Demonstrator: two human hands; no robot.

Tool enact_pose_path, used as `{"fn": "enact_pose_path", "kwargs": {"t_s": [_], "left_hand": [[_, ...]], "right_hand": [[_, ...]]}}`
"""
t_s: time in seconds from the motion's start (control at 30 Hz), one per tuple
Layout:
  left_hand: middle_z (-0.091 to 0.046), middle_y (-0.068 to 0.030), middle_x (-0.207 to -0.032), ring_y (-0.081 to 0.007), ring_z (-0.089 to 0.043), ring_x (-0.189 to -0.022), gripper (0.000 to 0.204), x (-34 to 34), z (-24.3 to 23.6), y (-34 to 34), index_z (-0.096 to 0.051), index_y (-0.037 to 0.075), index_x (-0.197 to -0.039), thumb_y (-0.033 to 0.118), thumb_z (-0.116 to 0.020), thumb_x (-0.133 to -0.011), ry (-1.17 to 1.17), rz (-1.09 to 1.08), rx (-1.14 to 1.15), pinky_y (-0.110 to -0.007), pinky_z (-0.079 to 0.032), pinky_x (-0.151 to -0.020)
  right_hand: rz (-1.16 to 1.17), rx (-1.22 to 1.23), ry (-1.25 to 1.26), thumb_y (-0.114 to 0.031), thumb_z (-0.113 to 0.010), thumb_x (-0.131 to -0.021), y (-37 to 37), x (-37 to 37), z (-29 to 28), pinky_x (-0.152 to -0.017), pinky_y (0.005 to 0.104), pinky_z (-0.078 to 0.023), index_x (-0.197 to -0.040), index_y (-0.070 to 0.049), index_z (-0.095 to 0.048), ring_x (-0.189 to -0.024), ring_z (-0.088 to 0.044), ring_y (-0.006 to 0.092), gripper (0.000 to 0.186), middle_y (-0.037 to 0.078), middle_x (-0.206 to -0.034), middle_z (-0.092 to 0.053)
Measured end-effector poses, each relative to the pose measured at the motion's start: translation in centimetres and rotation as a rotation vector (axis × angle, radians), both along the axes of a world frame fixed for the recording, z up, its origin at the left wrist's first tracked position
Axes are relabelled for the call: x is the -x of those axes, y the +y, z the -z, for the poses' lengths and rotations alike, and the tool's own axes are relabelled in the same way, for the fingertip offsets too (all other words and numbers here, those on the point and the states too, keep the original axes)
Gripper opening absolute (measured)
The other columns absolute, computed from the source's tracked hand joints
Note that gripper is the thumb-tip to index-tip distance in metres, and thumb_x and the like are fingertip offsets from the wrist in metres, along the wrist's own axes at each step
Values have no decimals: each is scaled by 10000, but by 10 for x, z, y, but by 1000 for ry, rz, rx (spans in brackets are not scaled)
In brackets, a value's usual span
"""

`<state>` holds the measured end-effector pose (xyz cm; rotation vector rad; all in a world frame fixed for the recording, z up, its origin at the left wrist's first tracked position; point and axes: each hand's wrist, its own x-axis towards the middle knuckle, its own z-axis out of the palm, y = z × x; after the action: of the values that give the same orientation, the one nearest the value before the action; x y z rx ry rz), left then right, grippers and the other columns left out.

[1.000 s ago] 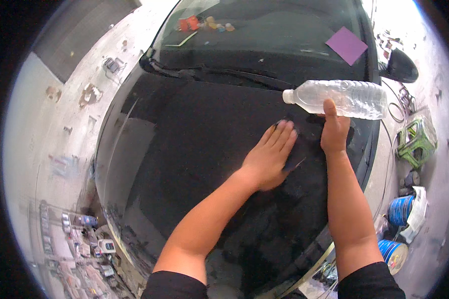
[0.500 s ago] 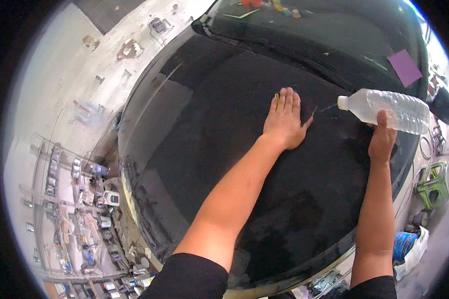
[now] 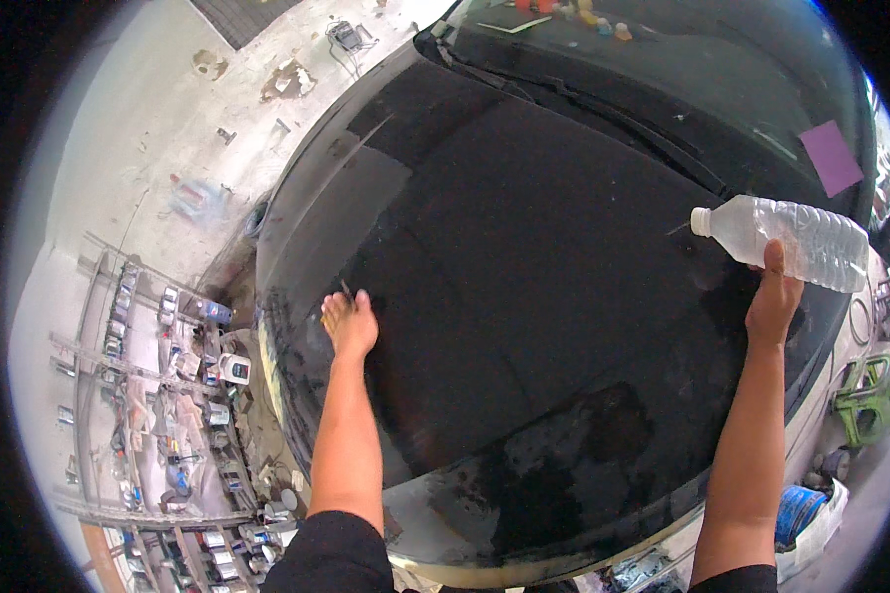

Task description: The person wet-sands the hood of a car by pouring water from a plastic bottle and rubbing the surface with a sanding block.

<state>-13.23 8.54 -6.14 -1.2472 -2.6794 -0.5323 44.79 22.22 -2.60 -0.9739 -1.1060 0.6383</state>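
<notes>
My left hand (image 3: 352, 324) presses against the dark car hood (image 3: 524, 287) near its left edge. A thin dark sheet (image 3: 346, 290) sticks up between the thumb and fingers. A yellowish bit shows at the fingers' outer side; the rest is hidden under the palm. On the right, my right hand (image 3: 775, 301) grips a clear ribbed plastic bottle (image 3: 796, 239) from below. The bottle lies nearly level above the hood, its white cap pointing left. A short thin streak, like water, leaves the cap. Wet-looking dark patches and duller grey areas mark the hood.
Beyond the hood are the wipers and windshield (image 3: 653, 84), with a purple paper square (image 3: 831, 159) on the glass. Cluttered shelves (image 3: 173, 385) stand at the left. At the right are a green stool (image 3: 870, 398) and a blue roll (image 3: 801, 516) in a white bag.
My left hand has swept from the hood's middle toward its left edge, nearer to me. My right hand still holds the bottle; the streak from its cap looks shorter.
</notes>
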Motion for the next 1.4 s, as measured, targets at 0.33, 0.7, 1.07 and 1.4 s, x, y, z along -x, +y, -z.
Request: {"fn": "enact_pose_path", "kwargs": {"t_s": [0.33,0.7,1.07,1.4], "left_hand": [[-547,-221,-1323,-360,-475,-1286,475,-170,-49,191,-634,-54,-1152,357,-609,-916,30,619,-140,-431,-378,-1091],[-426,-316,-1437,-436,-415,-1332,656,153,47,-149,-446,-102,-1352,431,-465,-969,-112,-333,-68,-453,-293,-1139],[-603,-139,-1243,-336,-562,-1194,384,58,-72,-135,-557,5,-1219,98,-522,-849,-1610,310,-974,-619,-412,-1064],[-131,-181,-1632,-311,-46,-1526,683,29,7,-132,-227,-8,-1536,395,-419,-1019,-142,365,57,-455,-38,-1223]], "right_hand": [[52,-23,49,-362,-597,-989,12,-20,10,-851,342,-495,-1300,17,-539,-1072,-600,215,494,119,-1204,-613],[-58,-9,119,-385,-637,-965,18,-14,22,-932,373,-496,-1323,4,-521,-1156,-587,234,542,112,-1269,-591],[-27,11,102,-358,-635,-972,23,-33,21,-855,331,-508,-1285,18,-548,-1064,-616,214,497,111,-1215,-617],[-81,28,-104,-364,-634,-965,2,-12,-17,-804,310,-483,-1270,8,-570,-1031,-604,195,485,100,-1209,-613]]}}
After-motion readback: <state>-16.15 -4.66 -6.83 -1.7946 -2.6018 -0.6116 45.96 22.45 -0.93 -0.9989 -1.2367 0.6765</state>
